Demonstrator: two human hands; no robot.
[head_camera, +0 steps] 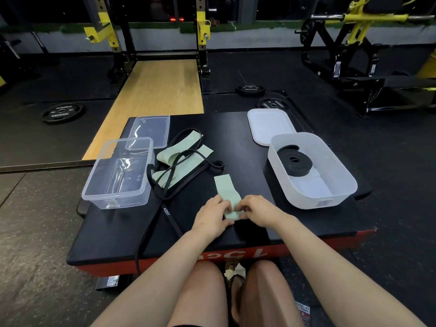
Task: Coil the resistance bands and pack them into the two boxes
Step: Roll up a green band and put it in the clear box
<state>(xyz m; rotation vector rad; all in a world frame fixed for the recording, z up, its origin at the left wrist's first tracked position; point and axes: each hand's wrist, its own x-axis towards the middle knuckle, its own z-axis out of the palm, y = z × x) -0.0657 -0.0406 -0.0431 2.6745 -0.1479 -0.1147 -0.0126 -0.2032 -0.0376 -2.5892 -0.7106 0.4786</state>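
Green band (227, 190) — a flat pale strip lying on the black platform top (236, 142), its near end rolled up between both hands. Left hand (210, 214): fingers curled onto the left side of the roll, holding it. Right hand (259, 210): fingertips pinching the roll's right side. The far end of the strip lies flat, pointing away from the person.

Loose bands (181, 159) — more pale green strips tangled with thin black loops, heaped left of centre on the platform; one black band (151, 232) marked KOST trails over the near edge.

Clear box (118, 172) — left side of the platform, nothing visible inside. Its clear lid (151, 131) lies just behind, partly under the box's far corner.

White box (313, 171) — right side, holding one coiled black band (295, 161). White lid (269, 125) lies behind it, touching.

Surroundings — red-sided platform on a dark gym floor; weight plates (61, 112), a wooden lifting floor (155, 95) and yellow-and-black racks beyond.
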